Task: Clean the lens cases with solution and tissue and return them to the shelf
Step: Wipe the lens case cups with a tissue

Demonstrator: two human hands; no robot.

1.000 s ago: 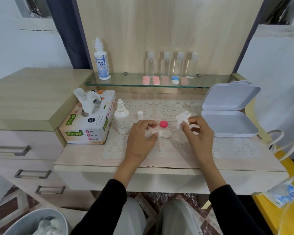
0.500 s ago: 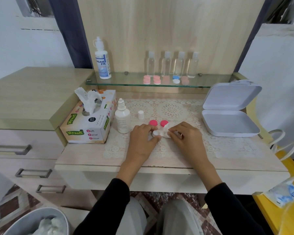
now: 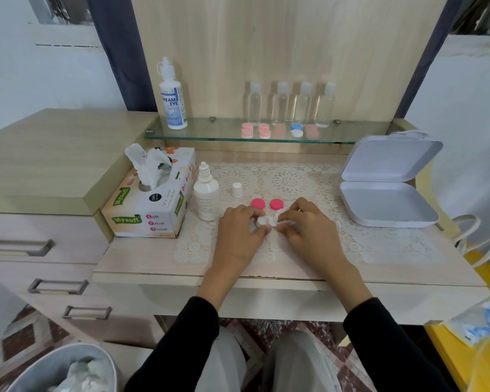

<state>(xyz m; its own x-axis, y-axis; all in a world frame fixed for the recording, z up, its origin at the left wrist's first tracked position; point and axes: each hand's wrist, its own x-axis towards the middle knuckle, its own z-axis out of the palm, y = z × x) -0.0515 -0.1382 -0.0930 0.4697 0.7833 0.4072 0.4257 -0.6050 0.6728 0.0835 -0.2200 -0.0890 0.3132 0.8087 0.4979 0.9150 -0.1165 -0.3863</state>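
Lens case (image 3: 267,220), white and with both wells uncapped, is lying on the lace mat (image 3: 309,188) near the middle of the bench (image 3: 142,258). The left hand (image 3: 238,230) is pinching its left end between thumb and fingertips, while the right hand (image 3: 309,227) is closing its fingers around a crumpled white tissue (image 3: 285,219) and pressing it against the case's right well. Two pink caps (image 3: 267,204) are sitting on the mat just behind the case, side by side and apart from each other.

To the left, a white solution bottle (image 3: 206,193) is standing upright with its small white cap (image 3: 237,189) resting beside it on the mat. A Mysoft tissue box (image 3: 150,205) is sitting further left, a sheet poking up from its slot. On the right, a white hinged box (image 3: 388,193) is lying open.

Behind the bench a glass shelf (image 3: 210,134) is running along a pale wood panel. It is carrying a tall Dream Eye bottle (image 3: 172,100), four clear bottles (image 3: 292,104) in a row, and several pink lens cases with one blue-and-white one (image 3: 296,130) among them.

Drawers with metal handles (image 3: 17,246) are filling the left side, a bin (image 3: 65,369) holding used tissue is standing on the patterned floor, and a yellow surface (image 3: 470,363) is showing at the lower right.
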